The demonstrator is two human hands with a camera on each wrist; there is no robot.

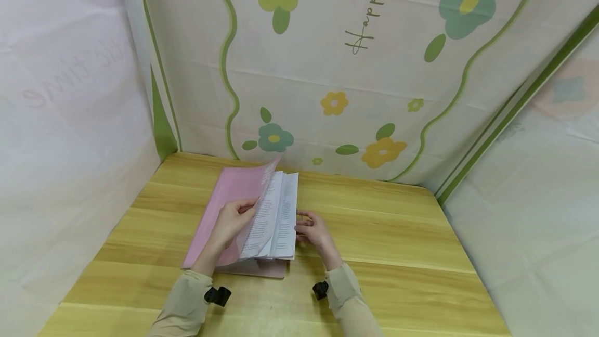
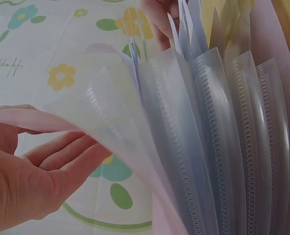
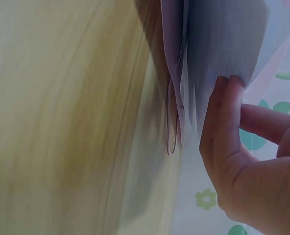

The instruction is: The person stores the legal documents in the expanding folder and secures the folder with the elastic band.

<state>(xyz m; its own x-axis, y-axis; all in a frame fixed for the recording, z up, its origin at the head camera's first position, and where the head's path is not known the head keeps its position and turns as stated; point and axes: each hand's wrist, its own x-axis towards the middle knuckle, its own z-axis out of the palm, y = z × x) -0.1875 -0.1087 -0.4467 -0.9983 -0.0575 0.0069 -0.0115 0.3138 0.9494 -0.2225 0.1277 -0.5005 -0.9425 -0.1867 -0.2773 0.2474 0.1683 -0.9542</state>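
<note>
A pink accordion folder (image 1: 239, 178) stands partly open on the table, its front cover swung up to the left. My left hand (image 1: 232, 222) pinches the cover's free edge between thumb and fingers; the left wrist view shows the cover (image 2: 42, 120) passing through the grip. Translucent pleated dividers (image 2: 211, 127) fan out inside. Printed papers (image 1: 286, 212) stick out at the folder's right side. My right hand (image 1: 314, 230) is beside them, and in the right wrist view its nearly straight fingertips (image 3: 235, 83) touch the sheets' edge (image 3: 233, 44).
A thin elastic loop (image 3: 169, 122) hangs from the folder's edge. The wooden table (image 1: 374, 233) extends on both sides, and floral-printed fabric (image 1: 304, 66) walls it in at the back, left and right. Small black cameras (image 1: 218, 296) sit on both wrists.
</note>
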